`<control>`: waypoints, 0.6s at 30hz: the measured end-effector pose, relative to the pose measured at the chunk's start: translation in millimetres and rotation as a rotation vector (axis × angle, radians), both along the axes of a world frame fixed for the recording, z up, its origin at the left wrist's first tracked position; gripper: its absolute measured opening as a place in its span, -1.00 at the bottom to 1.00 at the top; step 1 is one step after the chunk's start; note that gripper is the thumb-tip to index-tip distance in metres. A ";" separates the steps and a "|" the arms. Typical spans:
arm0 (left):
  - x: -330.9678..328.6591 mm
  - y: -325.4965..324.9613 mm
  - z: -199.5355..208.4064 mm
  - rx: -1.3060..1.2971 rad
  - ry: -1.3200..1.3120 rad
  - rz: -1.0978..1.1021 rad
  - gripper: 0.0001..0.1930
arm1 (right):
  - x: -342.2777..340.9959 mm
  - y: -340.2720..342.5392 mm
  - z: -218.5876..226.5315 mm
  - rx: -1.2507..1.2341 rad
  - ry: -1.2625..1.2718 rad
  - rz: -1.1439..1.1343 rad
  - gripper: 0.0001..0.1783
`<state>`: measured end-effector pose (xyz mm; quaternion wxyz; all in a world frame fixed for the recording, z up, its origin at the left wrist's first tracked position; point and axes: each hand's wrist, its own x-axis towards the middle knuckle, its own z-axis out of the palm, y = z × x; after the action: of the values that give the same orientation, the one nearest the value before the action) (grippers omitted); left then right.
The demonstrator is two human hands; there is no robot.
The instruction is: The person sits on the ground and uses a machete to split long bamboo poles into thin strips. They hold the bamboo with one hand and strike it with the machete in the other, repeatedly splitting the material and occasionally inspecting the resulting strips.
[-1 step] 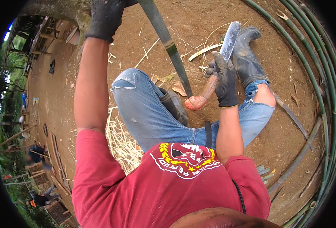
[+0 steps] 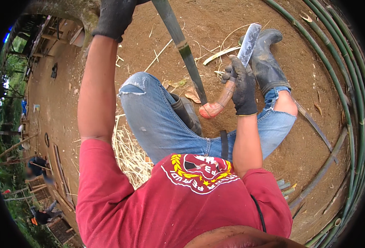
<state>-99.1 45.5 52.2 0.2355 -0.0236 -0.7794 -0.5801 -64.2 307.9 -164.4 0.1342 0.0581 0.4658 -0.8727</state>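
Fingers of my black-gloved right hand (image 2: 243, 89) clamp the curved wooden handle of a broad steel machete (image 2: 248, 43) beside the long green bamboo pole (image 2: 181, 45); left gloved hand (image 2: 115, 16) grips it higher; nothing visibly shifted.

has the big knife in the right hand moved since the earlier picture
No. The knife in the right hand sits in the same place against the rubber boot as before.
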 end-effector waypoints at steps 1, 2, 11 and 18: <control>-4.2 -2.0 -4.2 -0.014 -0.007 -0.021 -0.79 | 0.4 0.2 -2.8 -0.010 -0.014 0.003 -0.72; -11.0 -11.5 -10.9 -0.013 -0.015 -0.053 -0.82 | -0.6 1.0 -6.0 -0.004 -0.020 0.004 -0.74; -10.8 -14.1 -128.9 -0.027 -0.577 -0.264 -0.76 | -3.7 12.7 -18.6 -0.038 -0.029 -0.049 -0.74; -14.4 -20.2 -173.4 0.074 -0.719 -0.279 -0.72 | -7.6 21.6 -26.0 0.021 -0.030 -0.109 -0.63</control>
<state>-113.5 25.3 -121.2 -0.1330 0.0839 -0.7802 -0.6055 -71.8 329.5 -190.4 0.0929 0.0979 0.4692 -0.8727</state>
